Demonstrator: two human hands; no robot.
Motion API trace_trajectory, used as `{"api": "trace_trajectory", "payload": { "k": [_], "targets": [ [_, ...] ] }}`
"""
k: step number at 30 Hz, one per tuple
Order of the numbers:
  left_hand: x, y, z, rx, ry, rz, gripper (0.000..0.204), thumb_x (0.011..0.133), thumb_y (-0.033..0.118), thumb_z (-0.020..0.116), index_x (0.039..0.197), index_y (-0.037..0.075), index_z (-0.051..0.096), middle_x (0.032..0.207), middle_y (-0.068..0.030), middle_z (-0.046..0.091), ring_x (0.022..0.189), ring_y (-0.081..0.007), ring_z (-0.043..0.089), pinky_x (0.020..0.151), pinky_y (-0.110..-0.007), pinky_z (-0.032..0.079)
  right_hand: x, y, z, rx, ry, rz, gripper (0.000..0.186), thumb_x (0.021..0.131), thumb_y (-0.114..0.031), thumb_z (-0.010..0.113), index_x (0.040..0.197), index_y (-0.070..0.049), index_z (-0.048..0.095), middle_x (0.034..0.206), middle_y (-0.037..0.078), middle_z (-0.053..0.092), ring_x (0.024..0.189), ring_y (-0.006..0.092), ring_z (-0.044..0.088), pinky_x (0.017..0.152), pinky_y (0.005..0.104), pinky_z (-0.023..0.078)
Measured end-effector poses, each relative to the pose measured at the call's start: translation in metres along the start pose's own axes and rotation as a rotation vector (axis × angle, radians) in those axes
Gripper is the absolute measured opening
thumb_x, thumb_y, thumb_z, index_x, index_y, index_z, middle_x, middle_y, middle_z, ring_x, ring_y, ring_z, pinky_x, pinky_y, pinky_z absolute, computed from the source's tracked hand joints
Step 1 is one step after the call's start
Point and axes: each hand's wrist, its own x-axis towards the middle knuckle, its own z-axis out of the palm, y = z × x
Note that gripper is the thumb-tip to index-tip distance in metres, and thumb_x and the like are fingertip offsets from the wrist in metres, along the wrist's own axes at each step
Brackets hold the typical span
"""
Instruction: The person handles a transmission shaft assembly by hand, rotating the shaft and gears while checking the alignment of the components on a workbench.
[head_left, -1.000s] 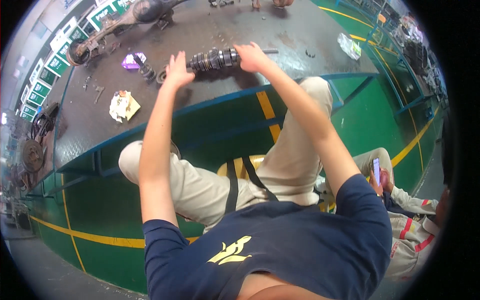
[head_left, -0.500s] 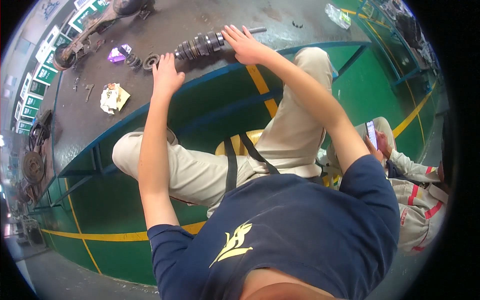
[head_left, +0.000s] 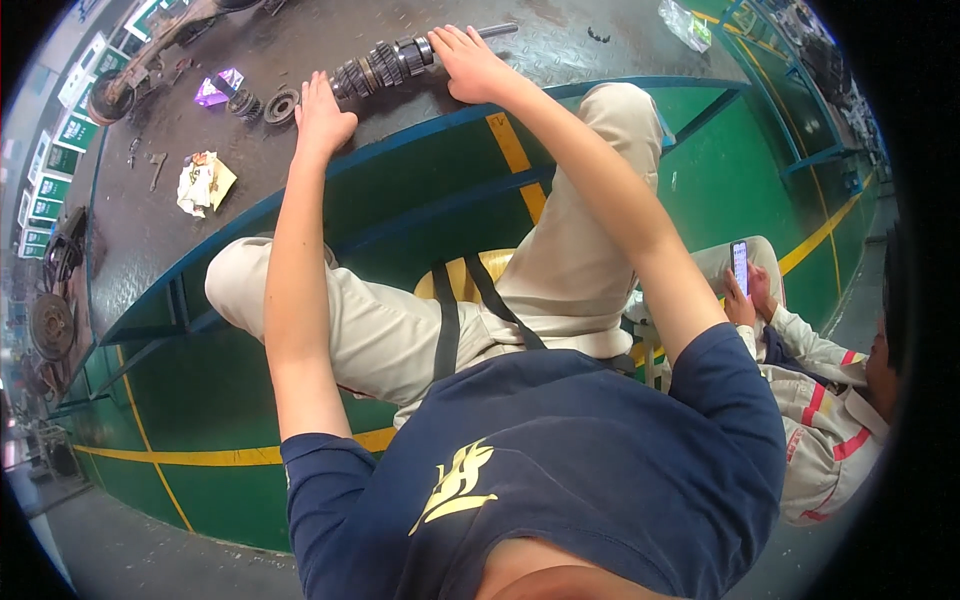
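A gear shaft (head_left: 385,66) with several dark toothed gears lies across the metal workbench in front of me. My left hand (head_left: 322,118) is at its left end, fingers stretched forward and touching or nearly touching it. Over on the right end, where the gears give way to a thin bare rod, my right hand (head_left: 468,66) lies with its fingers extended and a little apart. The undersides of both hands are hidden. Just left of my left fingertips rests a loose ring gear (head_left: 282,107), with a smaller gear piece (head_left: 243,104) beside it.
On the bench (head_left: 130,225) are a purple box (head_left: 219,87), crumpled paper (head_left: 203,184), a small metal tool (head_left: 157,171), dark clips (head_left: 598,36) and a plastic bag (head_left: 686,24). A blue frame edges the bench above my knees. A person sits at right with a phone (head_left: 740,268).
The whole view has shifted, so the bench and its parts sit higher and further left. Both hands stay at the two ends of the gear shaft, with little visible movement against it.
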Motion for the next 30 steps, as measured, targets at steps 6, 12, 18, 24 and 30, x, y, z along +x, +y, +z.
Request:
{"api": "trace_trajectory", "payload": {
  "k": [6,12,18,24,30],
  "targets": [
    [-0.03,-0.008,-0.02,0.027,-0.06,0.144,0.084,0.07,0.011,0.056,0.148,-0.001,0.026,0.156,-0.0184,0.025,0.147,-0.0308,0.017,0.119,-0.045,0.015,-0.006,-0.005,-0.038,0.07,-0.14,0.042,0.045,0.073,-0.001,0.055,0.118,0.002,0.057,0.116,0.019,0.062,0.115,0.0333,0.056,0.108,0.0432,0.035],
    [-0.021,-0.01,-0.026,0.135,-0.05,0.162,0.086,0.071,0.012,0.057,0.149,-0.002,0.023,0.157,-0.0192,0.02,0.147,-0.0331,0.015,0.119,-0.046,0.014,-0.009,-0.003,-0.028,0.105,0.051,-0.002,0.058,0.073,-0.003,0.056,0.131,0.003,0.049,0.129,0.021,0.055,0.123,0.0344,0.05,0.111,0.0448,0.031],
    [-0.001,-0.007,-0.014,0.199,-0.047,0.076,0.091,0.072,0.017,0.061,0.149,-0.003,0.017,0.158,-0.02,0.013,0.147,-0.0376,0.007,0.118,-0.05,0.013,0.0,0.0,-0.002,-0.007,0.049,0.015,0.075,0.072,-0.004,0.058,0.143,0.003,0.034,0.145,0.022,0.039,0.139,0.034,0.031,0.116,0.0485,0.018],
    [-0.026,0.004,-0.008,0.182,-0.018,0.05,0.096,0.076,0.027,0.063,0.152,0.0,0.011,0.16,-0.0186,0.007,0.148,-0.0363,0.003,0.117,-0.052,0.012,-0.018,-0.009,-0.002,-0.087,0.066,0.019,0.075,0.073,-0.006,0.061,0.143,0.003,0.034,0.148,0.022,0.035,0.14,0.0354,0.03,0.116,0.0496,0.02],
    [-0.033,0.003,-0.027,0.258,-0.079,0.08,0.093,0.079,0.032,0.059,0.151,-0.002,0.01,0.16,-0.0197,0.006,0.148,-0.0364,-0.001,0.118,-0.052,0.005,-0.018,-0.013,-0.029,0.009,0.036,0.036,0.063,0.077,-0.004,0.055,0.138,0.003,0.041,0.142,0.022,0.043,0.136,0.0336,0.037,0.113,0.0471,0.027]
  ]
}}
